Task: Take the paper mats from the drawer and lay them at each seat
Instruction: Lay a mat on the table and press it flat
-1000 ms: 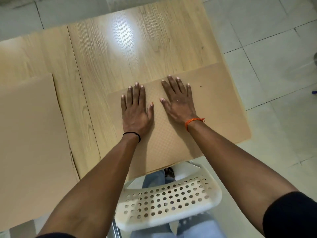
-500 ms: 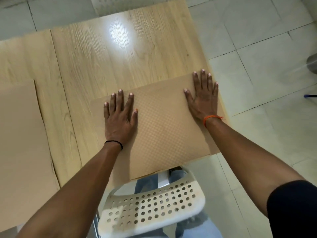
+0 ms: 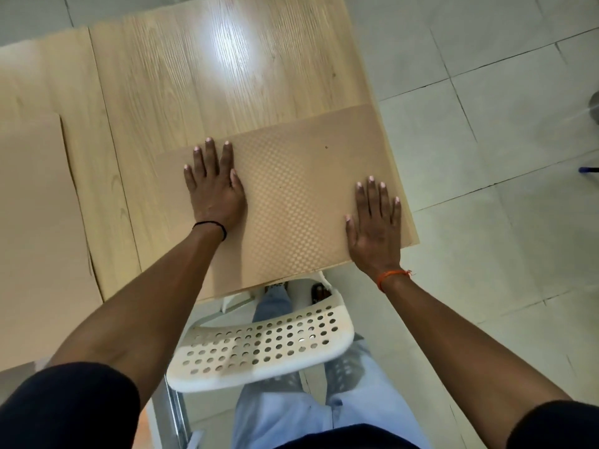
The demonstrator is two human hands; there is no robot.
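Note:
A tan paper mat (image 3: 298, 196) with a fine checked pattern lies flat on the light wooden table (image 3: 201, 79), at its near right corner, in front of a seat. My left hand (image 3: 215, 186) rests palm down on the mat's left part, fingers spread. My right hand (image 3: 374, 225) presses flat on the mat's near right corner, at the table's right edge. Neither hand grips anything. A second plain tan mat (image 3: 35, 222) lies at the left, partly cut off by the frame.
A white perforated chair back (image 3: 262, 345) stands right below the mat, tucked at the table's near edge. Pale floor tiles (image 3: 486, 92) lie to the right of the table. My legs in light trousers show behind the chair.
My hands have slid apart from the mat's middle: the left toward its left part, the right out to the right side and then down to the near right corner.

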